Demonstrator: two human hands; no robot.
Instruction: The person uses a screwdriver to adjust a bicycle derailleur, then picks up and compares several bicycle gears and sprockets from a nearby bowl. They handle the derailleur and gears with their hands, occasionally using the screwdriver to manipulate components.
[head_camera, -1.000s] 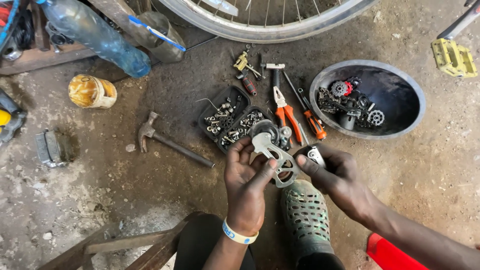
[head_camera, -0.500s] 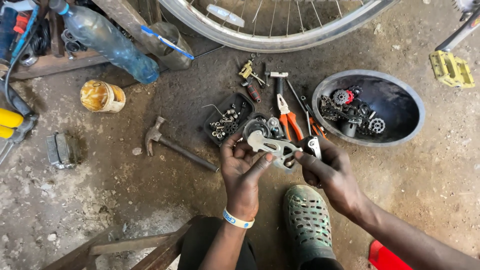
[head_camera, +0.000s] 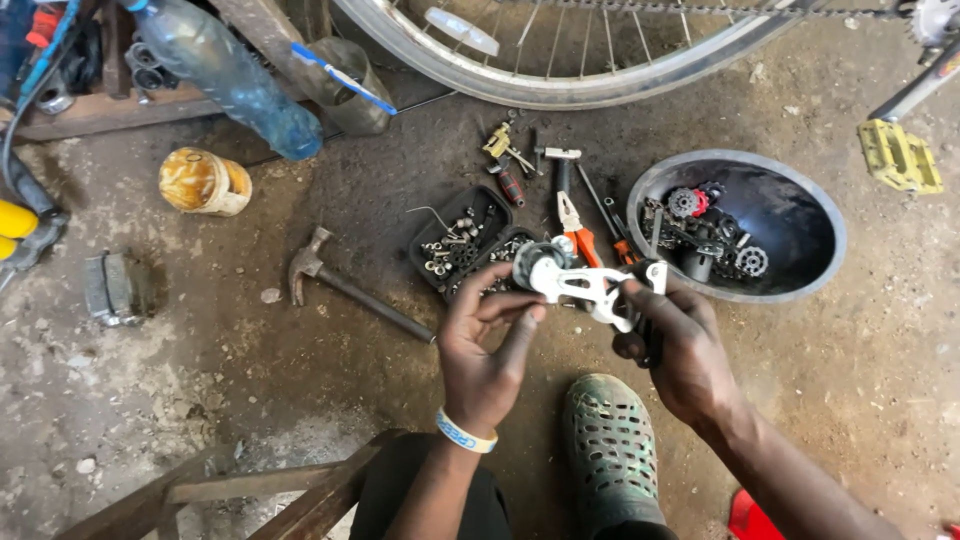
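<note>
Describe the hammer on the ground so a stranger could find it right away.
Start at the big bicycle wheel along the top, then drop to the black tray of nuts and bolts on the dirt floor. The hammer lies just left of that tray, apart from the left hand. Unlike the orange-handled pliers nearby, it is a rusty claw hammer with a dark handle.

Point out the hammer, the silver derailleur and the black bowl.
hammer (head_camera: 345, 288): head view, on its handle.
silver derailleur (head_camera: 580, 285): head view, on its cage plate.
black bowl (head_camera: 812, 290): head view, on its right rim.
</note>
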